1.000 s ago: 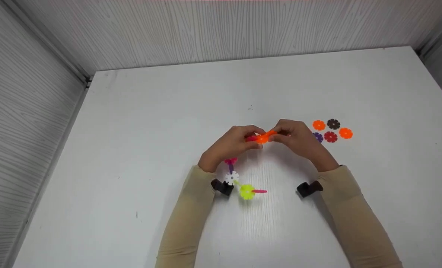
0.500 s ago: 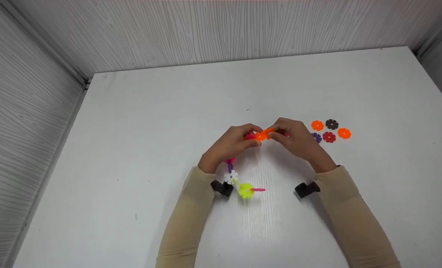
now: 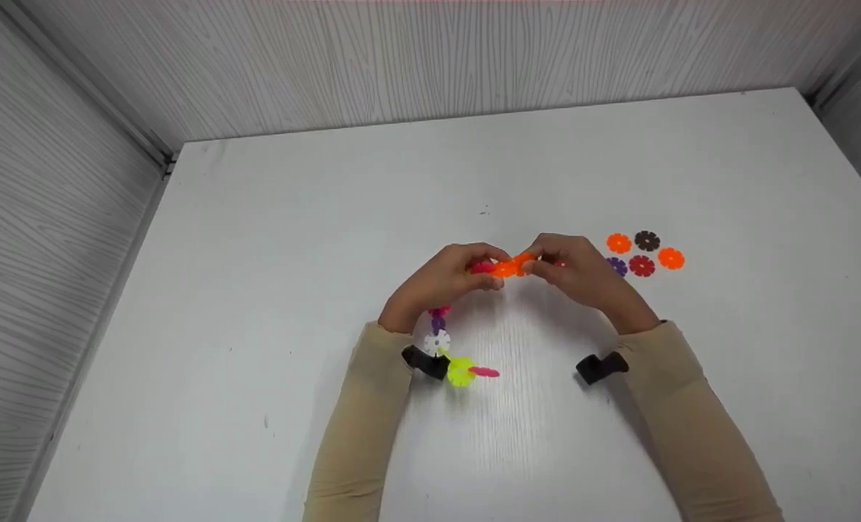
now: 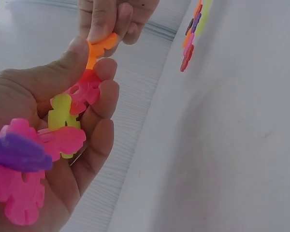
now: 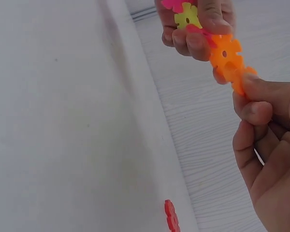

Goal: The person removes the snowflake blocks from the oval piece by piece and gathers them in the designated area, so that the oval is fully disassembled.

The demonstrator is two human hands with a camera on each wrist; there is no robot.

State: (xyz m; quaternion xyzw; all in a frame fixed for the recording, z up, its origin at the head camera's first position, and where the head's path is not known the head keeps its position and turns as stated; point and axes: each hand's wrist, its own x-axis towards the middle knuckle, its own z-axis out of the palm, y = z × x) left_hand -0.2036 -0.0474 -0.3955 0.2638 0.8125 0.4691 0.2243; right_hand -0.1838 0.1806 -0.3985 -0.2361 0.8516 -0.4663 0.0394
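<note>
A chain of interlocking snowflake discs runs through my left hand (image 3: 445, 279) and hangs below it. Thumb and fingers of that hand grip the chain near a red-pink disc (image 4: 84, 91); a yellow disc (image 4: 63, 118) and a purple disc (image 4: 19, 152) follow. Down the hanging part are a white disc (image 3: 437, 342), a bright yellow disc (image 3: 461, 372) and a pink disc (image 3: 484, 372). At the upper end is an orange disc (image 5: 225, 54). My right hand (image 3: 575, 270) pinches a second orange disc (image 5: 239, 83) against it; how far their slots overlap is unclear.
Right of my right hand, loose discs lie on the white table (image 3: 314, 217): orange (image 3: 619, 243), black (image 3: 647, 241), red (image 3: 642, 266), purple (image 3: 618, 267) and another orange (image 3: 671, 258). A small pink-red patch shows by the right fingers. Panel walls stand behind and at both sides.
My left hand has shifted slightly left, and the chain's hanging end has swung left with it. Both hands keep hold of the orange discs' joint area; the right hand has barely moved.
</note>
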